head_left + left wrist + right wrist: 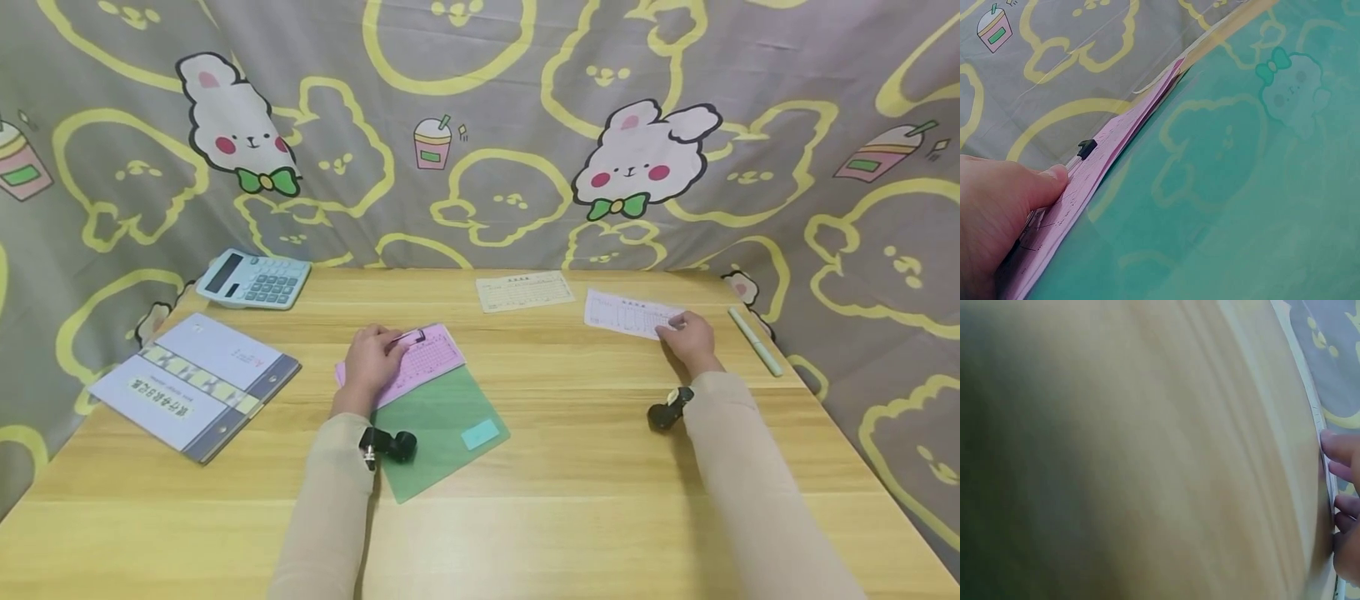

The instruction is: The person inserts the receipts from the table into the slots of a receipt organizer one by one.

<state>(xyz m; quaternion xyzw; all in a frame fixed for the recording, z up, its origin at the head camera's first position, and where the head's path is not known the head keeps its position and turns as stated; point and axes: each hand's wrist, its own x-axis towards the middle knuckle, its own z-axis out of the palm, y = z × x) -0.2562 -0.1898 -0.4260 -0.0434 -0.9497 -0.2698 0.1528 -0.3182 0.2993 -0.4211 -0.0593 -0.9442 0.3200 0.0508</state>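
My left hand (369,360) grips the left edge of a green clipboard (431,454), its thumb over a metal clip with a black end (1087,149). Pink printed slips (427,362) lie under that clip, and a small blue label (480,433) is at the board's lower right. My right hand (690,340) pinches the right end of a whitish printed slip (626,315) near the back of the table. In the right wrist view, the slip's thin edge (1316,403) shows at the fingertips (1330,442). The left fingers under the board are hidden.
A cream slip (525,292) lies at the back middle. At the left are a light blue calculator (258,279) and a white-and-grey account book (195,383). A pale green pen (755,342) lies by the table's right edge. A patterned curtain (510,108) hangs behind.
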